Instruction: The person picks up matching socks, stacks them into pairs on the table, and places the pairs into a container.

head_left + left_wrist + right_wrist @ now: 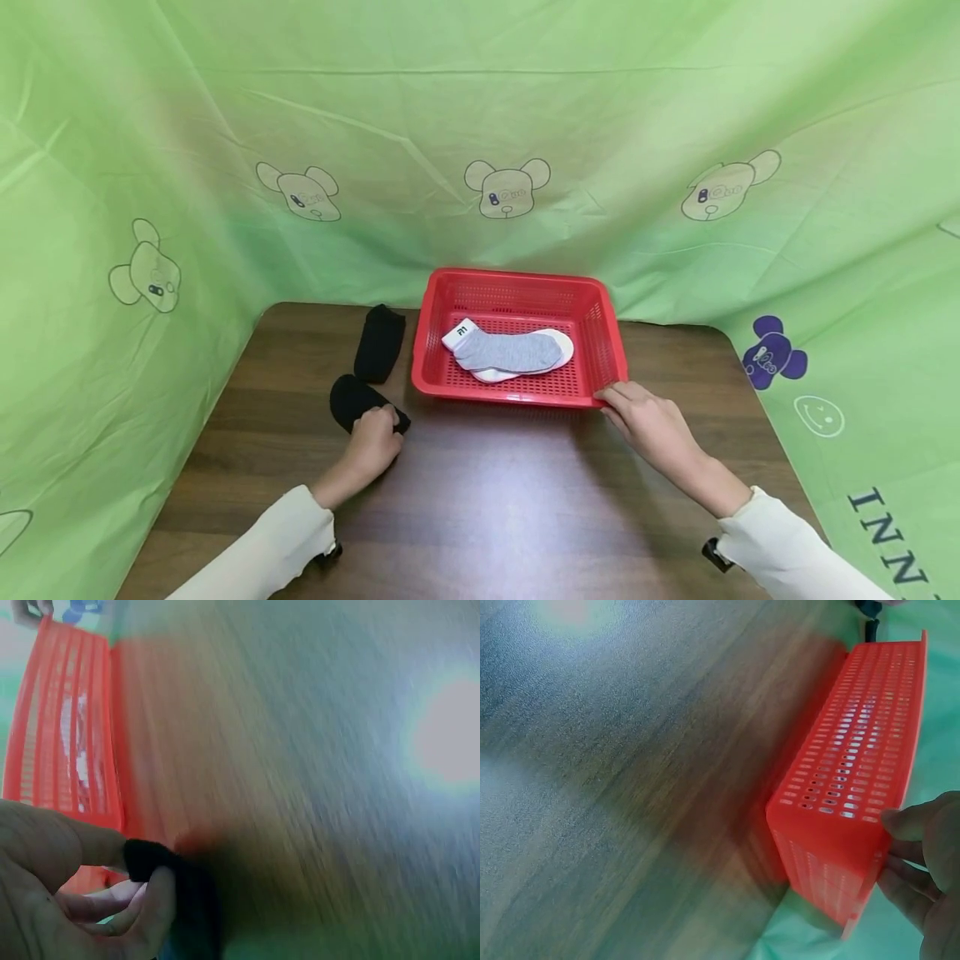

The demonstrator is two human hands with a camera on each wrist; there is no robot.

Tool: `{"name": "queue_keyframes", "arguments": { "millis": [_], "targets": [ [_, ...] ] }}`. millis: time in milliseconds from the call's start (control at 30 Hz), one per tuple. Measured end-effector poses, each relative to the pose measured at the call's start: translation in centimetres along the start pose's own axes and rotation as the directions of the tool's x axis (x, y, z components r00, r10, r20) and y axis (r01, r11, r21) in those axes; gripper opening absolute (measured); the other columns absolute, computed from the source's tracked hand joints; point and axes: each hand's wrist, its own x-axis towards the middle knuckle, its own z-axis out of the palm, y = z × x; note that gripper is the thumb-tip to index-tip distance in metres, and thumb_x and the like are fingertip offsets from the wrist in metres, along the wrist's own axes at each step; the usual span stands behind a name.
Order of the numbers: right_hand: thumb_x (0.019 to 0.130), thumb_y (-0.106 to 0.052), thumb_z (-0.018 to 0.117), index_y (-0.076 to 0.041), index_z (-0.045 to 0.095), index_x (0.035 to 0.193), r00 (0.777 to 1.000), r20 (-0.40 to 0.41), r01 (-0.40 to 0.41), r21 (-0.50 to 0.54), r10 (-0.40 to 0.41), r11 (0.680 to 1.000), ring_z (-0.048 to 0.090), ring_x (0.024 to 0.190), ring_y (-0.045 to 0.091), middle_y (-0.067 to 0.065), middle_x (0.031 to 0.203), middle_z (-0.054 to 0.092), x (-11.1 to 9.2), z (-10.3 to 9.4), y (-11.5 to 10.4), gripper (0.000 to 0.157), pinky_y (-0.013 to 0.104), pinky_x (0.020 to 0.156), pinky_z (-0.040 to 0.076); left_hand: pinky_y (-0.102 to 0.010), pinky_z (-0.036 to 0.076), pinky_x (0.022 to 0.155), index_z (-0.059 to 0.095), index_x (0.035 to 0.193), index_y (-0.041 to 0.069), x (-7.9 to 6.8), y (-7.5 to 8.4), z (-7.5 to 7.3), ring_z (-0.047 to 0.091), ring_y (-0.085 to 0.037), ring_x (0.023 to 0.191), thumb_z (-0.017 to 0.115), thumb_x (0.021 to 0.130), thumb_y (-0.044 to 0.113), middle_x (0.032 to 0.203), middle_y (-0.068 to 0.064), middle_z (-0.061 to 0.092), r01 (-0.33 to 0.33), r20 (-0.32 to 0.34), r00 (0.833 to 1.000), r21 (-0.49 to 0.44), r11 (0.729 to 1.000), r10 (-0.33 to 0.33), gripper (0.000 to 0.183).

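Note:
A black sock [352, 400] is pinched at its cuff end by my left hand [377, 439], just in front of the basket's left side. In the left wrist view the thumb and fingers close on the dark cloth [150, 859]. Behind it, a second black sock [379, 343] lies on the table. My right hand [645, 414] grips the near right corner of the red plastic basket [517, 397], thumb on the outer wall and fingers at the rim in the right wrist view. Inside the basket lie grey-and-white socks [513, 352], one overlapping another.
The brown wooden table [495, 508] carries the basket near its back edge. Green cloth [420, 108] with printed bear heads hangs around the back and sides. Bright glare marks the table's front middle.

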Motion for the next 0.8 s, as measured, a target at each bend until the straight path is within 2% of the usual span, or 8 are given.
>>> {"name": "queue_keyframes", "arguments": {
  "millis": [100,200,267,400,500,567,667,800],
  "targets": [
    [0.08,-0.012,0.084,-0.008,0.072,0.105,1.0,-0.009,0.011,0.007,-0.011,1.0,0.067,0.093,0.023,0.004,0.1,0.069,0.0,0.2,-0.8,0.028,0.041,0.065,0.058,-0.046,0.052,0.07,0.063,0.079,0.005,-0.3,0.8,0.1,0.065,-0.024,0.077,0.073,0.082,0.004,0.075,-0.005,0.065,0.056,0.025,0.998,-0.028,0.998,-0.055,0.01],
    [0.081,-0.013,0.083,-0.003,0.07,0.103,0.998,-0.027,0.057,0.034,-0.056,0.998,0.062,0.093,0.025,0.008,0.101,0.065,0.3,0.4,-2.8,0.027,0.04,0.073,0.057,-0.046,0.053,0.072,0.067,0.082,0.007,0.0,1.1,-0.7,0.068,-0.026,0.078,0.069,0.09,0.013,0.079,-0.006,0.069,0.139,0.027,0.99,-0.054,0.989,-0.138,0.01],
    [0.081,-0.014,0.082,-0.003,0.07,0.101,0.995,-0.037,0.098,0.065,-0.095,0.993,0.06,0.092,0.024,0.008,0.099,0.064,0.7,0.8,-4.8,0.026,0.038,0.077,0.056,-0.048,0.053,0.076,0.069,0.088,0.005,0.4,0.8,-1.6,0.067,-0.032,0.084,0.064,0.093,0.013,0.085,-0.011,0.069,0.177,-0.011,0.984,-0.054,0.983,-0.178,0.01],
    [0.083,-0.021,0.082,-0.01,0.07,0.097,0.994,0.009,0.108,0.156,-0.11,0.982,0.06,0.09,0.017,0.001,0.096,0.063,2.1,2.3,-9.3,0.021,0.033,0.077,0.056,-0.057,0.045,0.092,0.06,0.119,-0.008,1.5,-1.1,-3.2,0.054,-0.048,0.108,0.057,0.097,0.009,0.115,-0.03,0.058,0.247,-0.054,0.967,-0.042,0.968,-0.249,0.028],
    [0.088,-0.026,0.08,-0.011,0.07,0.099,0.987,0.148,0.025,0.268,-0.067,0.963,0.063,0.092,0.016,0.0,0.097,0.065,3.7,4.1,-12.6,0.021,0.032,0.081,0.058,-0.062,0.04,0.1,0.042,0.139,-0.013,2.1,-2.7,-3.6,0.042,-0.052,0.122,0.052,0.099,0.007,0.134,-0.037,0.044,0.307,-0.032,0.951,-0.045,0.951,-0.309,0.046],
    [0.092,-0.03,0.076,-0.01,0.07,0.106,0.965,0.259,-0.044,0.325,-0.044,0.945,0.064,0.095,0.017,0.002,0.101,0.067,4.9,5.3,-14.4,0.025,0.034,0.086,0.058,-0.065,0.039,0.102,0.035,0.144,-0.016,2.5,-3.5,-3.5,0.039,-0.055,0.125,0.052,0.097,0.003,0.137,-0.039,0.04,0.319,-0.032,0.947,-0.044,0.947,-0.321,0.053],
    [0.095,-0.032,0.073,-0.006,0.067,0.117,0.922,0.386,-0.163,0.395,-0.003,0.904,0.065,0.102,0.019,0.005,0.108,0.068,7.0,7.1,-16.7,0.035,0.037,0.093,0.056,-0.064,0.04,0.101,0.034,0.143,-0.018,2.7,-4.3,-3.0,0.04,-0.056,0.124,0.052,0.095,-0.001,0.136,-0.041,0.042,0.303,-0.048,0.951,-0.022,0.953,-0.304,0.055],
    [0.096,-0.036,0.072,-0.004,0.061,0.128,0.887,0.458,-0.279,0.42,0.064,0.864,0.062,0.107,0.021,0.007,0.114,0.066,9.3,9.8,-18.6,0.047,0.037,0.096,0.053,-0.065,0.042,0.095,0.041,0.136,-0.019,3.0,-4.8,-2.1,0.042,-0.057,0.118,0.054,0.091,-0.004,0.127,-0.041,0.045,0.288,-0.073,0.955,-0.001,0.958,-0.287,0.049]
  ]
}}
